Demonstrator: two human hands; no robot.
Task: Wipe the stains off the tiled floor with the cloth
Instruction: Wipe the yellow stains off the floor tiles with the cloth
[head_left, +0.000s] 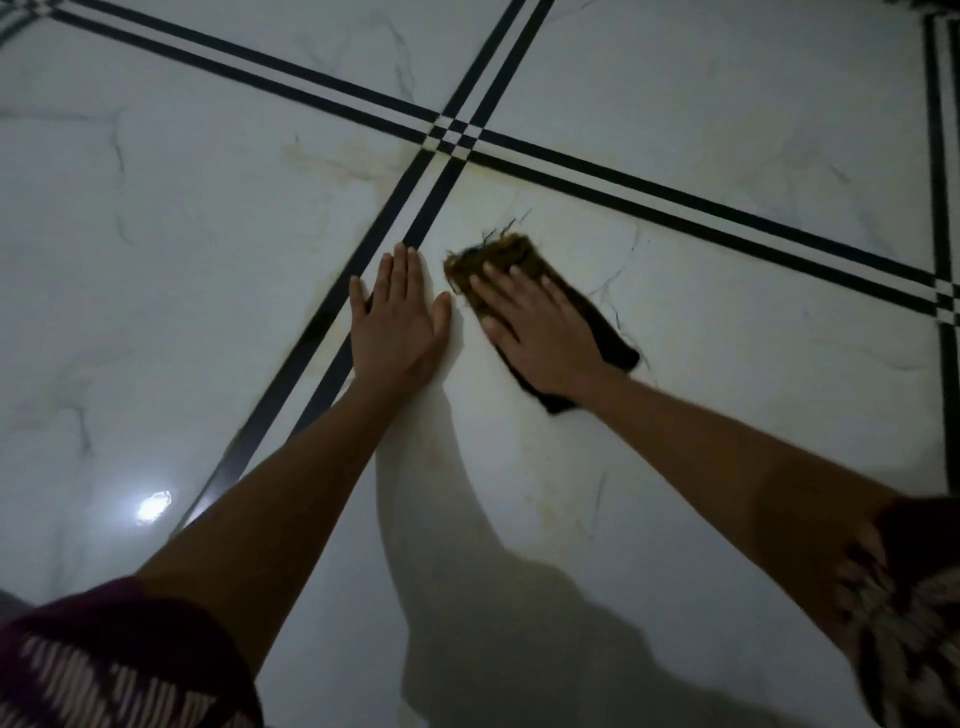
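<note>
Pressing one dark cloth flat, your right hand has fingers spread; left hand lies open, empty, on the striped border; bare tiled floor all round.

White marble floor, brown-black cloth

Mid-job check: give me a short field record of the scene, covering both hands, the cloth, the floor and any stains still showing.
left hand: flat on the floor, fingers spread, empty, partly over the black double stripe
right hand: palm down, pressing the dark frayed cloth to the tile
cloth: flat under the right hand, frayed brownish end pointing away from the person
floor: glossy white marble-look tiled floor with crossing black stripes
stains: faint yellowish marks near the stripe crossing, left of it; fainter ones between the forearms
</note>
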